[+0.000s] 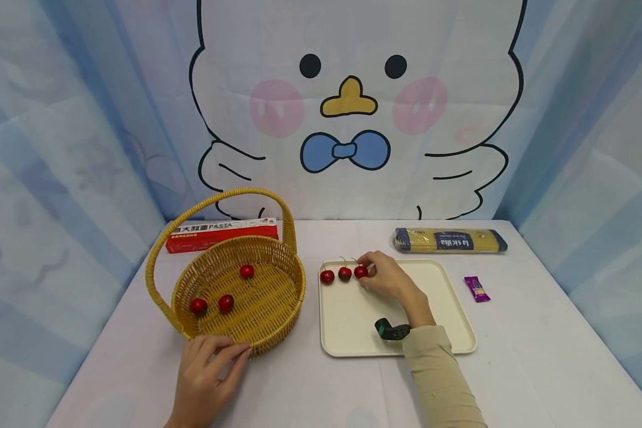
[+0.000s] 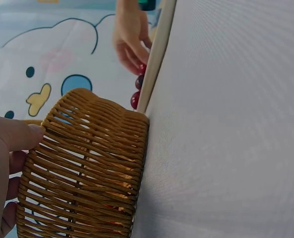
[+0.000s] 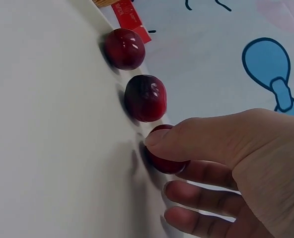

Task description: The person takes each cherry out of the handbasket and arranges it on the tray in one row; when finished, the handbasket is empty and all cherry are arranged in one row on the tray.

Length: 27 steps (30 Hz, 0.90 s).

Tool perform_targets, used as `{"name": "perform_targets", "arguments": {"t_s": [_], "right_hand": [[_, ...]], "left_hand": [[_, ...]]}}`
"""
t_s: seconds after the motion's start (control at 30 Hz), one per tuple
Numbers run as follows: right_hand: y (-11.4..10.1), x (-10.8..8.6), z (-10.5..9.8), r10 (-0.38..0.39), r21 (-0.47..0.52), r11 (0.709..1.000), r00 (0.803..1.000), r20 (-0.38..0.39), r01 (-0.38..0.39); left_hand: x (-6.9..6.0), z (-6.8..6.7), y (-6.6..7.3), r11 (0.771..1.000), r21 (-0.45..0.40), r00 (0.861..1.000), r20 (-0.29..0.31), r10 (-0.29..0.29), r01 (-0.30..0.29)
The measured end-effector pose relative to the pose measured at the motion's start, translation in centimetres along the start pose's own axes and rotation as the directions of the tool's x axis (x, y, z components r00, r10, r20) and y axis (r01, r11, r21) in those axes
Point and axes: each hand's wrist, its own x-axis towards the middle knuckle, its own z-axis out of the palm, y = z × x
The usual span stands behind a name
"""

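My left hand (image 1: 205, 371) grips the near rim of a yellow wicker basket (image 1: 286, 324), thumb on the outside, as the left wrist view shows. Inside that basket lie three red cherries, one of them a cherry (image 1: 226, 304) near the middle. At the far left corner of a cream tray (image 1: 353, 342), three more cherries stand in a row along the edge. My right hand (image 1: 387, 276) pinches the rightmost cherry (image 3: 169, 164) between thumb and fingers. Beside it are the middle cherry (image 3: 146, 98) and the leftmost cherry (image 3: 124, 49).
Behind the basket lies a red pasta box (image 1: 222, 235). A pack of spaghetti (image 1: 449, 240) is at the back right. Right of the tray sits a small purple packet (image 1: 477, 289). The basket's tall handle (image 1: 246, 191) arches over its left and back sides.
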Motion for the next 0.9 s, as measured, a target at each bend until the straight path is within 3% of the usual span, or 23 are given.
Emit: {"name": "perform_targets", "arguments": {"t_s": [0.47, 0.9], "right_hand": [[-0.5, 0.2, -0.7, -0.010, 0.004, 1.000, 1.000, -0.012, 0.010], [-3.0, -0.8, -2.1, -0.130, -0.005, 0.992, 0.989, -0.066, 0.130]], "left_hand": [[0.0, -0.3, 0.0, 1.000, 0.009, 1.000, 0.005, -0.008, 0.008], [0.0, -0.2, 0.0, 1.000, -0.023, 1.000, 0.010, -0.013, 0.013]]}}
